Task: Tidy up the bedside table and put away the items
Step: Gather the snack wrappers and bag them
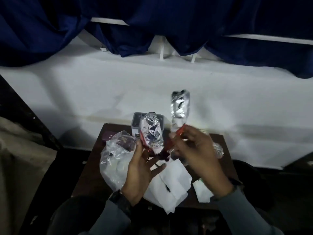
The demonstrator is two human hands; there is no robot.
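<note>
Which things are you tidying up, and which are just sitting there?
Job: left wrapper, pinched by left hand; right wrapper, pinched by right hand; bag, papers and box on the table.
Just there: curtain, wall.

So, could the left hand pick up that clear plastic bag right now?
Probably not freely: the left hand pinches a foil wrapper, though the plastic bag lies right beside it, unblocked.

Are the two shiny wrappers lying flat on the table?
No, the left hand holds up the crumpled wrapper and the right hand pinches the taller wrapper, both above the table.
</note>
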